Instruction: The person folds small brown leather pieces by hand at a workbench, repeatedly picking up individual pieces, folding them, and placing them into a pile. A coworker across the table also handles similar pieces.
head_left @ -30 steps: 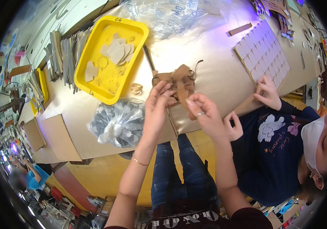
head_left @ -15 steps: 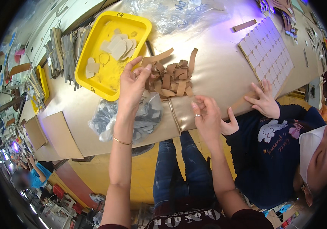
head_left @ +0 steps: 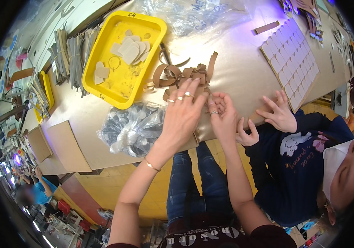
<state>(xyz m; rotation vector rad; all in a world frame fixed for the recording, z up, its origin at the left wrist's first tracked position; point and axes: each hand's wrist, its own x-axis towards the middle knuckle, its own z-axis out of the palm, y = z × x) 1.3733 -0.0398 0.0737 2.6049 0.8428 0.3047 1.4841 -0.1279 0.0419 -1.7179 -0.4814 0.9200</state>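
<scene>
Strips point(head_left: 172, 81) under palm-down left hand point(head_left: 184, 112), right hand point(head_left: 224, 115) curled beside, each grip unclear

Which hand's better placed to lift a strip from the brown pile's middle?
Left, probably: the left hand reaches over the brown strips, while the right hand sits by their lower right edge, fingers curled.

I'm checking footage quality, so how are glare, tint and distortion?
Head view: whitish glare on the shiny gold-toned table covering; head view: violet tint at the far end of the board of pale rounded tabs; head view: black corners, straight edges bowed; head view: the tangled flat brown strips look fairly sharp.
</scene>
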